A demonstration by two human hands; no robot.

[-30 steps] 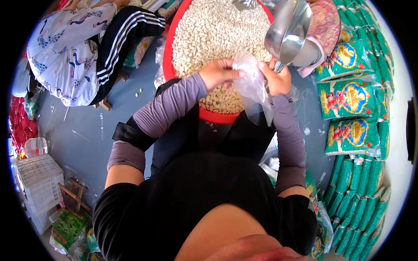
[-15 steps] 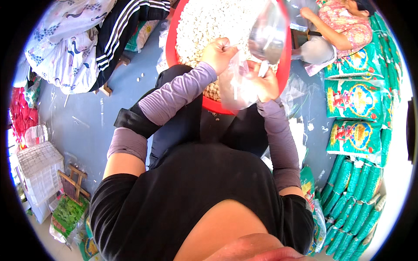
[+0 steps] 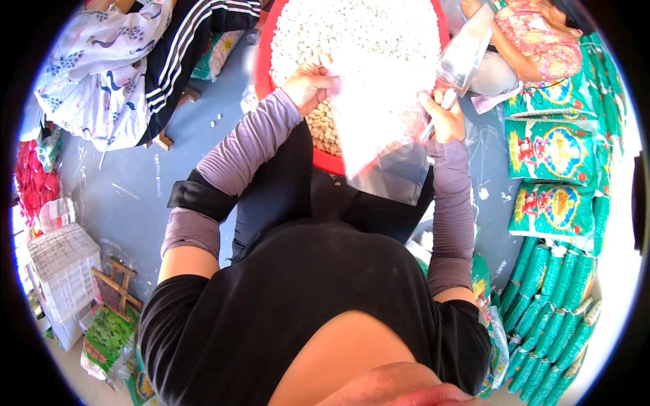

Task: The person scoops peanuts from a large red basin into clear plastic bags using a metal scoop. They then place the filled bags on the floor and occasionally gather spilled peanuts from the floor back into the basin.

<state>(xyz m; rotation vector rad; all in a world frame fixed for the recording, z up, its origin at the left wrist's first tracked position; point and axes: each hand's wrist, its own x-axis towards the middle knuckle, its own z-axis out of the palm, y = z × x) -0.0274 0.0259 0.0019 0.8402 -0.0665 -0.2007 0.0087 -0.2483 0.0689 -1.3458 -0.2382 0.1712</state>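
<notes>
A clear plastic bag [image 3: 389, 172] hangs spread between my two hands, over the near part of a red tub [image 3: 328, 162]. My left hand [image 3: 309, 84] is closed, pinching the bag's upper left edge. My right hand [image 3: 443, 115] is closed round the pale handle of a shiny scoop [image 3: 464, 61]; its fingers are also at the bag's right side. The scoop's bowl sticks out past the tub's right rim. Small pale nuts or beans [image 3: 325, 125] fill the tub; their exact kind is not clear. Glare washes out the bag's upper part.
Green printed sacks [image 3: 552, 152] are stacked at the right, with rolled green bundles [image 3: 548, 304] nearer. One person [image 3: 535, 40] sits at the far right; another person's striped trouser leg [image 3: 179, 61] is at the far left. A white crate [image 3: 64, 260] stands at the left.
My hands have moved apart, stretching the bag wider and flatter. My right hand has carried the scoop rightward, from over the tub to beyond its rim. The left hand has shifted left.
</notes>
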